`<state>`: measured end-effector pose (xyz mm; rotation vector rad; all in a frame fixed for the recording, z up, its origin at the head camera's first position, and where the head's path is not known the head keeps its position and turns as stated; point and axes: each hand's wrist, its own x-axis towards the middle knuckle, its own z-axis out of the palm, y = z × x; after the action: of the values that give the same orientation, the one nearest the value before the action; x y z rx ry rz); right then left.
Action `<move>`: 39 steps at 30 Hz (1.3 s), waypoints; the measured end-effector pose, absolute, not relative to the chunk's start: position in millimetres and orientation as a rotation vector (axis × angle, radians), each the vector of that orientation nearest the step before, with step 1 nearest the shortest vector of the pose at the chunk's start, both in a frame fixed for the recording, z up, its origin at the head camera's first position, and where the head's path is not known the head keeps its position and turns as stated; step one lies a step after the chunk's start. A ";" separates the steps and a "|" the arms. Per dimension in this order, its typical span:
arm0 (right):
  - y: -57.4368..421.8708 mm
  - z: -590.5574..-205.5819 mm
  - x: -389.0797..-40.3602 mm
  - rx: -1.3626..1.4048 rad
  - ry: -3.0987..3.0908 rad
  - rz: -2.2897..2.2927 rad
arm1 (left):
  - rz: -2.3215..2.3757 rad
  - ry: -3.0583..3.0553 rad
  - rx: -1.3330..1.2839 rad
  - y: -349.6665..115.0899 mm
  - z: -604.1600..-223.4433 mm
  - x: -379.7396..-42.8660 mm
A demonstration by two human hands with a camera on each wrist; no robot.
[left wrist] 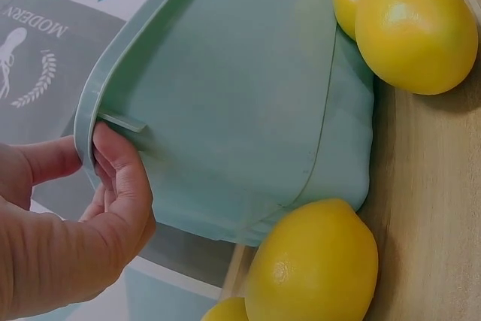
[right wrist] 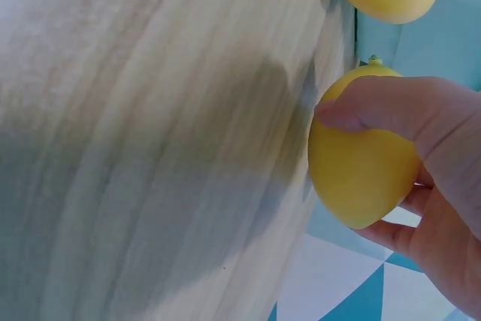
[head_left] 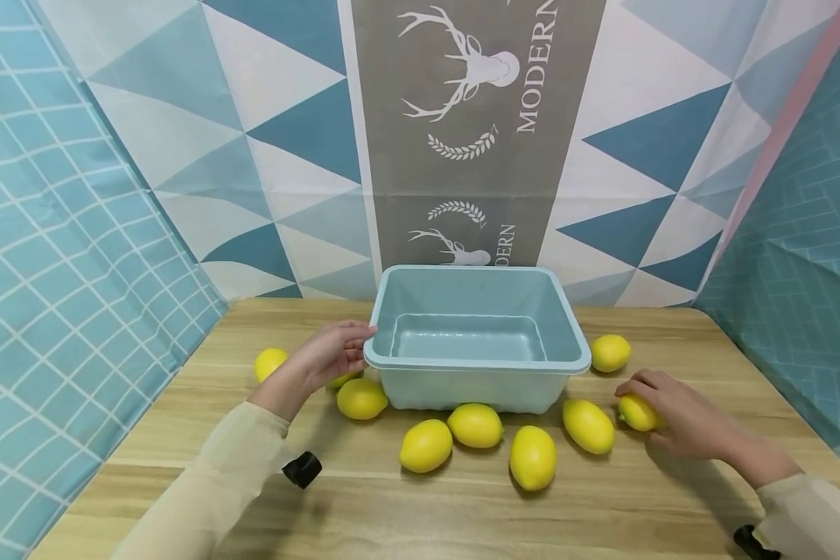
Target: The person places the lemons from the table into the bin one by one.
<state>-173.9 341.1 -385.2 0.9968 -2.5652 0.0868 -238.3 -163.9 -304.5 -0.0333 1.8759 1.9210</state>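
Note:
A pale blue plastic basin stands on the table near the back wall, with nothing visible inside it. My left hand pinches its left rim; in the left wrist view, thumb and curled fingers lie on either side of the lip. At the right, my right hand grips a lemon. The right wrist view has the thumb across this lemon and fingers behind it. Whether it touches the table is hard to tell.
Several lemons lie around the basin: one in front, one at the front right, one behind at right, one at far left. The wooden table meets patterned cloth walls at the back and sides.

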 end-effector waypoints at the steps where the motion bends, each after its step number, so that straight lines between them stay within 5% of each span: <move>1: 340.9 -384.3 -174.3 0.997 -2.570 0.089 | 1.922 1.875 -0.031 -163.8 -304.5 -238.5; 39: 336.1 -354.1 -185.2 1.048 -2.468 0.060 | 1.923 1.857 0.002 -166.4 -306.7 -239.7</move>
<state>-185.2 336.1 -354.1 1.0477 -2.4681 0.0598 -239.7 -166.4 -306.7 0.0022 1.8575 1.9232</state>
